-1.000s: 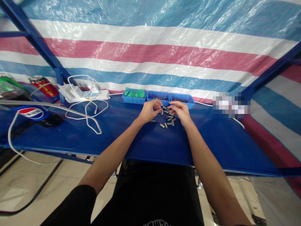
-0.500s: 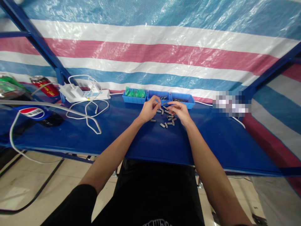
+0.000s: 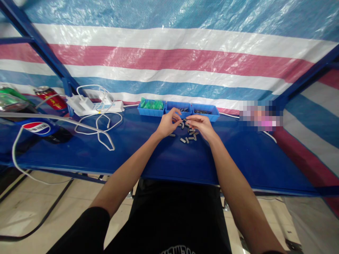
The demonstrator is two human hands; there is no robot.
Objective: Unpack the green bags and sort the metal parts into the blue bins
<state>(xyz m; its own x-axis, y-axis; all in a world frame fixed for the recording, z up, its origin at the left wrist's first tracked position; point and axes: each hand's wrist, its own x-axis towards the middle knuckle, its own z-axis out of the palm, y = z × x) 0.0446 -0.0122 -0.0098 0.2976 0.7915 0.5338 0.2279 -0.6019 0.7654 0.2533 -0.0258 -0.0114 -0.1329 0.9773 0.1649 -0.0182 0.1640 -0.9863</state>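
Observation:
My left hand (image 3: 168, 124) is closed in a pinch in front of the middle blue bin (image 3: 176, 114). What sits between its thumb and forefinger is too small to make out. Facing it, my right hand (image 3: 201, 125) pinches with its fingertips close to the left ones. A tiny dark piece shows between the two hands, its kind unclear. Below and between them, several small grey metal cylinders (image 3: 191, 138) lie scattered on the blue tabletop (image 3: 182, 160). More small dark metal pieces (image 3: 182, 110) fill the middle bin. Thin dark pieces (image 3: 202, 112) lie in the right bin (image 3: 208, 118).
A left bin (image 3: 150, 113) holds green pieces (image 3: 152, 104). Further left are a white power strip (image 3: 113, 106) with looped white cables (image 3: 96, 123), a red can (image 3: 53, 98) and a cola bottle (image 3: 39, 128). A striped sheet (image 3: 169, 63) hangs behind; a pixelated patch covers something at right.
My right fingertips have moved slightly left, nearer my left hand. The thin brownish piece seen at the right fingertips half a second ago is now mostly hidden. The left hand barely moved.

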